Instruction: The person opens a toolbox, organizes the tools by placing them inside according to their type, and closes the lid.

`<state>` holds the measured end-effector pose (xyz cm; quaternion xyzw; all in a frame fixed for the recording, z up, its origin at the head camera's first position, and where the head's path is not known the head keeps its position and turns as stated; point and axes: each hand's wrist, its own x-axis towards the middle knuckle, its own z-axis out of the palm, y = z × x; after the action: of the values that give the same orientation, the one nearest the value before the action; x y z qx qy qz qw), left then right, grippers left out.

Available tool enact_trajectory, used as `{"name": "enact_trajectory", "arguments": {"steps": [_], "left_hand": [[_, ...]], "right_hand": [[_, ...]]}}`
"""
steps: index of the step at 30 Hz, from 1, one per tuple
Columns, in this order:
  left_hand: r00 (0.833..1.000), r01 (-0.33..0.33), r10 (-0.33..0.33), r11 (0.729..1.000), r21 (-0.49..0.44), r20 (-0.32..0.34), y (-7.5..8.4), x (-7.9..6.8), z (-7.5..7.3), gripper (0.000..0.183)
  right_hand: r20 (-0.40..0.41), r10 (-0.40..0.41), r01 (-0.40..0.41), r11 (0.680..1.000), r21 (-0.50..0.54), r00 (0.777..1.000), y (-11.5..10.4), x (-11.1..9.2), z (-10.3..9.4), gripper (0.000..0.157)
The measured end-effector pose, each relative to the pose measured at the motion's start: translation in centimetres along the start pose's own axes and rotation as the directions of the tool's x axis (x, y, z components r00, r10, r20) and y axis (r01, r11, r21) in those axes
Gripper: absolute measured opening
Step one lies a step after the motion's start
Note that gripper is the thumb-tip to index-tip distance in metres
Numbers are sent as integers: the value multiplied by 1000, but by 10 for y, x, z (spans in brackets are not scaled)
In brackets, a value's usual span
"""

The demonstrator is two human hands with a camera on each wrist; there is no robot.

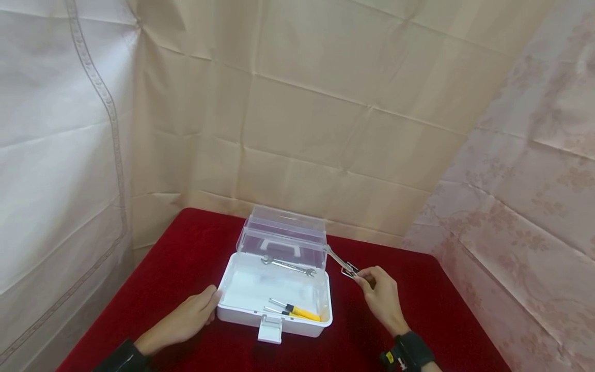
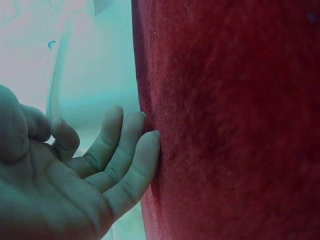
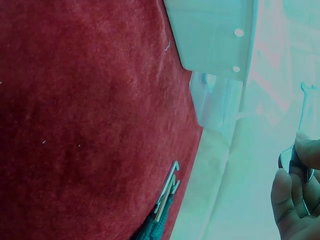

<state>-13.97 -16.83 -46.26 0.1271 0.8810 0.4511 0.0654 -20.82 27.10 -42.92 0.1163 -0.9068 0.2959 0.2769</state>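
Note:
A white toolbox stands on red cloth, its clear lid tipped back. My left hand pinches its left rim between thumb and index finger; the other fingers reach along the outer wall, close to the cloth. A double open-ended wrench lies at the back inside, and two yellow-handled screwdrivers lie at the front. To the right of the box, my right hand grips a silver wrench by one end, its other end pointing toward the lid. Dark-handled hex keys lie on the cloth beside it.
The box's front latch hangs down. Red cloth covers the table, which reaches back to a beige curtain. Pale sheets hang at the left and right sides.

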Motion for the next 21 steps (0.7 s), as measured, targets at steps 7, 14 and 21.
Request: {"name": "enact_trajectory", "arguments": {"steps": [7, 14, 21], "left_hand": [[1000, -17, 17, 1000, 4, -2, 0, 0, 0, 24], [1000, -22, 22, 1000, 5, -3, 0, 0, 0, 25], [1000, -28, 28, 1000, 6, 3, 0, 0, 0, 23]], "right_hand": [[11, 1, -1, 1000, 22, 1000, -6, 2, 3, 12], [50, 24, -27, 999, 41, 998, -10, 4, 6, 11], [78, 11, -15, 999, 48, 997, -17, 7, 11, 10]]}}
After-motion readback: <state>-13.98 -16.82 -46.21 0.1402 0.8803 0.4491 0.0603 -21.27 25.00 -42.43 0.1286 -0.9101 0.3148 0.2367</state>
